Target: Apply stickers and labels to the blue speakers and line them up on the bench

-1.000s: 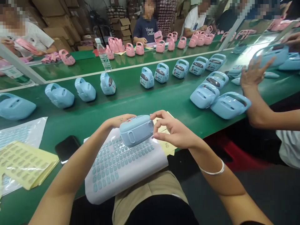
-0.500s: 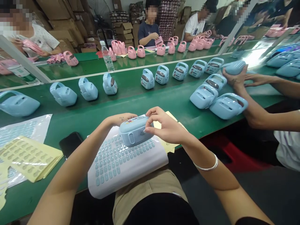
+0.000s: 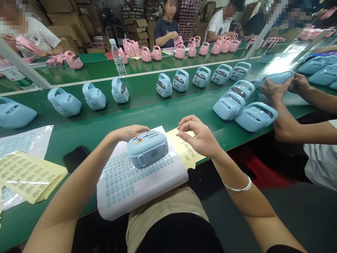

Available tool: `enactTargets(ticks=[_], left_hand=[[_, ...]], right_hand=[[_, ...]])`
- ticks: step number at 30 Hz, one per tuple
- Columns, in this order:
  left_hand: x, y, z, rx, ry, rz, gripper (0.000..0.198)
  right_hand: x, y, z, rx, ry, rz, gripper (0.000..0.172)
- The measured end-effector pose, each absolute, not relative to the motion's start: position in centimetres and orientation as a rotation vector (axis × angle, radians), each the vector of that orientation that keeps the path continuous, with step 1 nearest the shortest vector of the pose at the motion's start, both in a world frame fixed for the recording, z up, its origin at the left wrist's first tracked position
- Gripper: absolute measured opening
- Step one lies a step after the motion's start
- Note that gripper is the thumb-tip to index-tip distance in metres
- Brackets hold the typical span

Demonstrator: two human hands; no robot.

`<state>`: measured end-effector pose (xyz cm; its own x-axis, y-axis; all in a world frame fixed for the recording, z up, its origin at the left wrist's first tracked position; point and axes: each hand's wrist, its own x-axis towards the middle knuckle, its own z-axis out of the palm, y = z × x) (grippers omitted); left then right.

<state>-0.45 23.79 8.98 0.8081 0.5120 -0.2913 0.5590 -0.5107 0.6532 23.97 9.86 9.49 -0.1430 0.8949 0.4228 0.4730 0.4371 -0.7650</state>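
Observation:
My left hand (image 3: pixel 129 133) grips a light-blue plastic device (image 3: pixel 147 150) from its far left side; most of the fingers are hidden behind it. A cartoon print and lettering face up, and the near end shows two oval slots with small printing between them. My right hand (image 3: pixel 197 135) hovers apart from the device, to its right, fingers loosely curled with a gap before the thumb; nothing shows in them. Under the device, a white sheet (image 3: pixel 147 196) with rows of clear bluish oval stickers (image 3: pixel 119 186) hangs over the table edge onto my lap. Yellow printed sheets (image 3: pixel 188 154) lie beneath my right hand.
Similar blue devices (image 3: pixel 64 102) stand along the green table (image 3: pixel 137 116), with more grouped at right (image 3: pixel 255 117). A phone (image 3: pixel 76 158) and yellow sticker sheets (image 3: pixel 34 175) lie left. A co-worker's hands (image 3: pixel 276 86) hold another blue device. Across stand pink devices (image 3: pixel 180 51) and a bottle (image 3: pixel 118 59).
My right hand has let go of the device's near end and drawn away to the right. The device has tilted slightly in my left hand, showing more of its print and near end.

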Motion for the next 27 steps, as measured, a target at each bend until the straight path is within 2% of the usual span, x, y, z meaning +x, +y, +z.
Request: enactTargets(ticks=[5,8,10,13,15,18,20,23,25,27], left_hand=[[-3.7,23.5,10.5,2.444,1.167,-0.073,0.039],[-5.7,23.0,11.3,2.553,1.374,-0.026,0.043],[-6.6,22.2,11.7,2.637,1.508,0.039,0.044],[-6.9,19.9,12.3,2.815,1.593,0.309,0.040],[-6.4,18.0,12.5,2.929,1.430,0.610,0.036],[-5.1,15.7,12.2,2.936,1.129,0.955,0.028],[-4.3,14.7,11.6,2.774,1.004,1.131,0.022],[-3.8,13.6,10.0,2.192,0.929,1.448,0.021],[-4.0,12.8,8.2,1.692,0.880,1.583,0.034],[-4.4,12.0,6.0,1.344,0.818,1.540,0.057]], right_hand=[[27.6,9.5,5.8,-1.554,-2.208,0.943,0.009],[28.0,9.1,3.5,-1.692,-2.169,0.919,0.010],[27.9,8.6,2.7,-1.755,-2.114,0.840,0.002],[26.8,7.6,2.6,-1.674,-1.992,0.752,0.025],[25.2,7.0,2.9,-1.464,-1.893,0.820,0.044],[21.3,6.8,3.5,-1.111,-1.817,1.001,0.086],[18.3,7.0,3.8,-0.992,-1.780,1.011,0.103],[14.6,7.6,4.0,-0.979,-1.656,0.935,0.095],[13.0,7.9,3.9,-1.031,-1.550,0.919,0.086],[11.7,8.1,3.6,-1.118,-1.454,0.931,0.084]])
